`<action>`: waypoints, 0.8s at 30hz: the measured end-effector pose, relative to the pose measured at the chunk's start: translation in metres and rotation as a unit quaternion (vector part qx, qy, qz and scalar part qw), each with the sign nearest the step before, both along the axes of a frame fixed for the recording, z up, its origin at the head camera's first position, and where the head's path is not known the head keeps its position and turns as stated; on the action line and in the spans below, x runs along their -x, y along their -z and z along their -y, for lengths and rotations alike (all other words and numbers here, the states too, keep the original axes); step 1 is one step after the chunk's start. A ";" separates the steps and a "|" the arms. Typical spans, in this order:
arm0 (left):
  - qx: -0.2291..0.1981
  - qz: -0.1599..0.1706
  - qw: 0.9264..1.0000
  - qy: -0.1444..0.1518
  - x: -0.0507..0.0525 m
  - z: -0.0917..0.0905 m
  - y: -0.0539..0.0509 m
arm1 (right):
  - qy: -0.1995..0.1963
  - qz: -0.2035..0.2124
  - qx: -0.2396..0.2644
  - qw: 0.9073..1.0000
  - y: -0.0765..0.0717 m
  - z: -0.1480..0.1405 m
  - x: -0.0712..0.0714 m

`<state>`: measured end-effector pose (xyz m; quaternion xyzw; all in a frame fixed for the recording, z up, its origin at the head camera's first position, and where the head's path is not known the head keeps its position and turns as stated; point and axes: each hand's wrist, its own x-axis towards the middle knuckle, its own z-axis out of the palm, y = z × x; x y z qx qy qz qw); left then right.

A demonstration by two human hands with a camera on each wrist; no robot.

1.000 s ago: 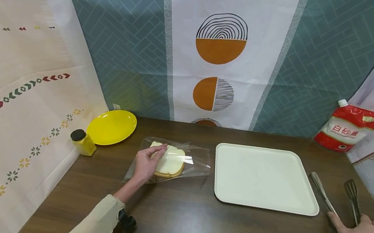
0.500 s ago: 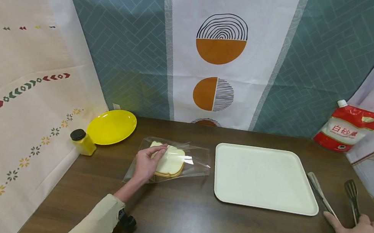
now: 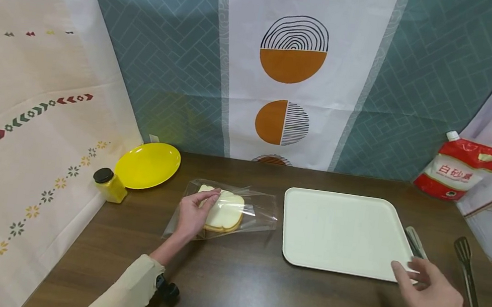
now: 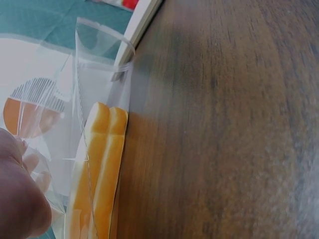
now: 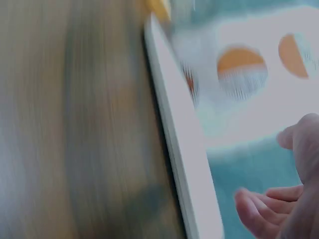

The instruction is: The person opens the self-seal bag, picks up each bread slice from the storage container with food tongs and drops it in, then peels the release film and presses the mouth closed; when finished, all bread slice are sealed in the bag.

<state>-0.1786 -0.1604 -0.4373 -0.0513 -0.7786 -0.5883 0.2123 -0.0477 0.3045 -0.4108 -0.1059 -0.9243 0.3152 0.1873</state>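
Note:
White bread slices [image 3: 226, 213] with brown crusts lie in a clear plastic bag [image 3: 263, 212] at the middle left of the table. My left hand [image 3: 192, 216] pinches the bag's film over the bread. In the left wrist view the crusts [image 4: 102, 164] show through the film, beside part of that hand [image 4: 22, 189]. My right hand [image 3: 434, 299] holds nothing, its fingers apart, over the near right corner of a white tray [image 3: 346, 236]. Metal tongs [image 3: 471, 290] lie spread on the table, partly hidden behind this hand. The right wrist view is blurred.
A yellow plate [image 3: 148, 165] and a yellow jar [image 3: 111, 189] with a black lid stand at the left. At the back right, a red and white pouch [image 3: 458, 170] leans against the cloth. Patterned cloth hangs along the back and sides of the brown table [image 3: 230, 293].
My right hand has let go of the tongs and moved left toward the tray. The tongs now lie on the table. My left hand stays on the bag.

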 end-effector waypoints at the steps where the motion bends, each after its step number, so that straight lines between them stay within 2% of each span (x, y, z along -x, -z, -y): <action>1: -0.001 -0.003 1.000 0.000 0.000 0.000 0.000 | -0.019 0.005 0.027 0.999 -0.001 0.013 -0.001; 3: -0.002 -0.007 1.000 0.001 0.000 0.000 0.000 | -0.059 0.030 0.100 0.993 -0.003 0.042 -0.003; 5: -0.006 -0.009 1.000 0.002 0.000 -0.001 0.000 | -0.094 0.067 0.185 0.976 -0.004 0.071 -0.004; 8: -0.008 -0.009 1.000 0.001 0.001 -0.001 0.001 | -0.132 0.118 0.324 0.929 -0.002 0.113 -0.006; 12: -0.001 -0.015 1.000 -0.004 0.000 -0.005 -0.001 | -0.159 0.143 0.444 0.870 0.002 0.158 -0.004; 14: 0.008 -0.021 1.000 -0.008 -0.002 -0.008 -0.005 | -0.169 0.139 0.484 0.847 0.004 0.177 -0.002; 16: 0.013 -0.027 1.000 -0.010 -0.007 -0.011 -0.013 | -0.179 0.131 0.515 0.828 0.005 0.193 0.002; 18: 0.014 -0.030 0.999 -0.007 -0.012 -0.014 -0.021 | -0.190 0.122 0.535 0.814 0.008 0.208 0.005; 20: 0.011 -0.030 1.000 0.000 -0.017 -0.015 -0.029 | -0.195 0.118 0.545 0.807 0.010 0.222 0.008; 24: -0.004 -0.025 1.000 0.015 -0.022 -0.015 -0.034 | -0.185 0.104 0.554 0.805 0.018 0.246 0.014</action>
